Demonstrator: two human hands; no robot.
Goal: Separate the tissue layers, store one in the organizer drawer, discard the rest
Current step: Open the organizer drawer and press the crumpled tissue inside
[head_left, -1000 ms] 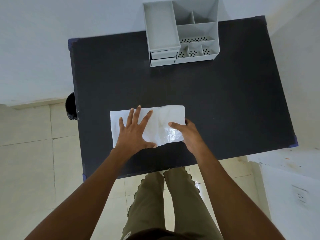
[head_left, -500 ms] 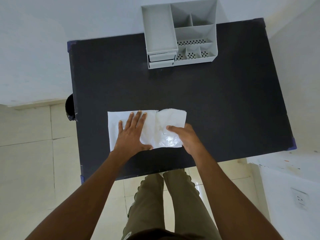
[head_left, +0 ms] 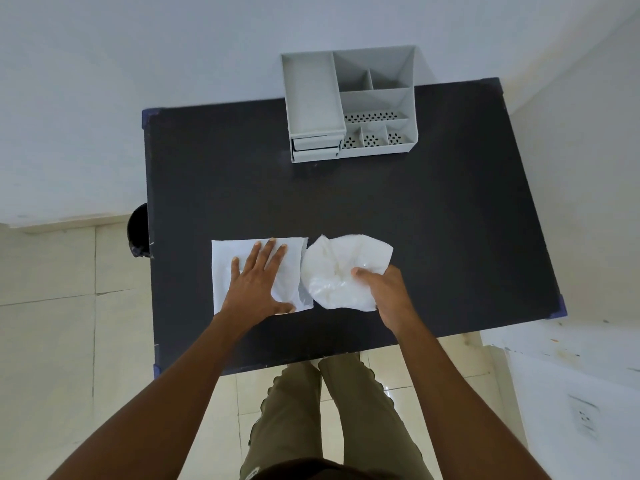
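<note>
A flat white tissue layer lies on the black table near its front left. My left hand presses flat on it, fingers spread. To its right, a crumpled white tissue layer is bunched up and lifted off the flat one, pinched in my right hand. The two layers barely touch at their edges. The grey organizer stands at the table's far edge; its two small drawers at the lower left front are closed.
A dark round bin sits on the tiled floor just past the table's left edge. A white wall runs behind the table. A white surface with a socket is at the lower right. My legs stand below the table's front edge.
My right hand has pulled the upper tissue layer to the right and bunched it, so it has come off the flat layer. My left hand stayed pressing the lower layer down.
</note>
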